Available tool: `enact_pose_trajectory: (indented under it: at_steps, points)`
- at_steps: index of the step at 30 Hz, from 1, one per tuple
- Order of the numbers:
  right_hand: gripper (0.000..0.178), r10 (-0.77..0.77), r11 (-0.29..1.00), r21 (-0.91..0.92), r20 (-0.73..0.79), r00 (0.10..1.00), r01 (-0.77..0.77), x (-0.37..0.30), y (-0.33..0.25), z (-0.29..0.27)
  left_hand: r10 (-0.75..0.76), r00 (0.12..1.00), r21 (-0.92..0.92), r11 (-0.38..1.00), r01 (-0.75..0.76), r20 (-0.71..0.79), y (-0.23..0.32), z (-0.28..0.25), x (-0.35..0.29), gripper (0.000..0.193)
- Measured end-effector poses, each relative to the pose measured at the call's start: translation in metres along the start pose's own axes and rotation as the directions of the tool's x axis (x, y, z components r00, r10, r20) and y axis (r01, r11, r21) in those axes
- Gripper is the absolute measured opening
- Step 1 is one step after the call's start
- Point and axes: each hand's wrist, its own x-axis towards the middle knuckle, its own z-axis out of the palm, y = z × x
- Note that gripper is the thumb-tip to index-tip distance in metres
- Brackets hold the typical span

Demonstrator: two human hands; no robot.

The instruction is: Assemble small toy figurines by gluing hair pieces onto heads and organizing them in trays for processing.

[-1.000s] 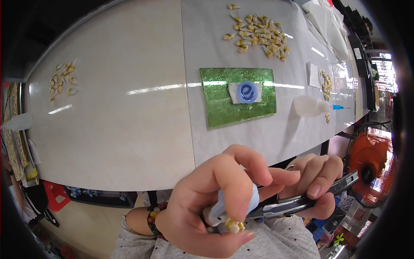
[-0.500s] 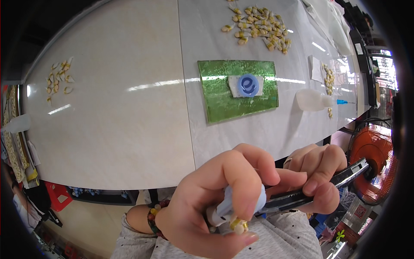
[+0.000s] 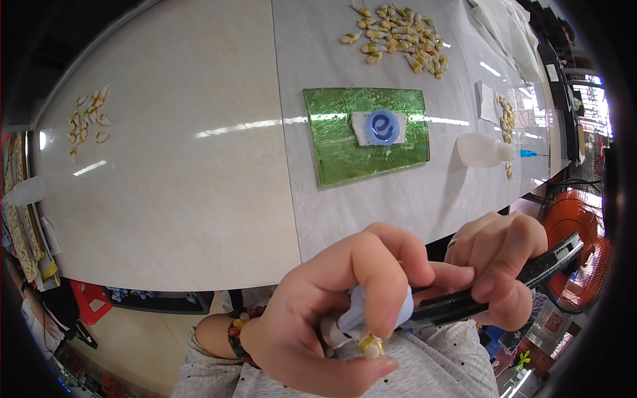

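Observation:
My left hand (image 3: 318,292), a beaded bracelet at its wrist, is closed around a light blue and white piece (image 3: 355,312). The fingers hide much of its shape. A small cream piece with a yellow band (image 3: 371,346) shows between the index finger and thumb. In my right hand (image 3: 497,265) is a long, flat black tool (image 3: 541,268) with a metal part at its outer end; I cannot tell its exact kind. Its inner end reaches to the blue piece, where the left fingers cover the contact.
On the table lie several small cream-and-yellow pieces (image 3: 401,40) in a heap, with others (image 3: 86,123) at left. A green glass slab (image 3: 332,162) bears a blue round cap (image 3: 383,127) on white material. A translucent bottle (image 3: 481,150) with a blue needle tip lies right. An orange fan (image 3: 577,278) stands beyond.
My right hand and the black tool have shifted slightly right and up. The left hand has moved a little right, still holding the blue and white piece.

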Motion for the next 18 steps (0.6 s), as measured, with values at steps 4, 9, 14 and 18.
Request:
enact_pose_trajectory:
  at_steps: [4, 9, 14, 18]
  points:
    - [0.019, -0.183, 0.974, 0.099, -0.172, 0.968, 0.202, -0.006, 0.017, 0.005, -0.347, 0.913, 0.085, 0.925, 0.371, -0.214, 0.035, 0.018, 0.008, 0.026]
    - [0.018, -0.199, 0.961, 0.154, -0.193, 0.961, 0.23, -0.009, 0.018, 0.006, -0.336, 0.914, 0.061, 0.932, 0.358, -0.226, 0.035, 0.02, 0.005, 0.026]
    - [0.017, 0.032, 0.976, 0.219, -0.166, 0.986, 0.005, -0.018, 0.006, 0.002, -0.323, 0.921, 0.088, 0.933, 0.349, -0.219, 0.035, 0.019, 0.006, 0.025]
    - [0.017, 0.022, 0.984, 0.18, -0.194, 0.981, 0.013, -0.017, 0.008, 0.008, -0.368, 0.889, -0.009, 0.925, 0.38, -0.272, 0.034, 0.023, 0.005, 0.036]
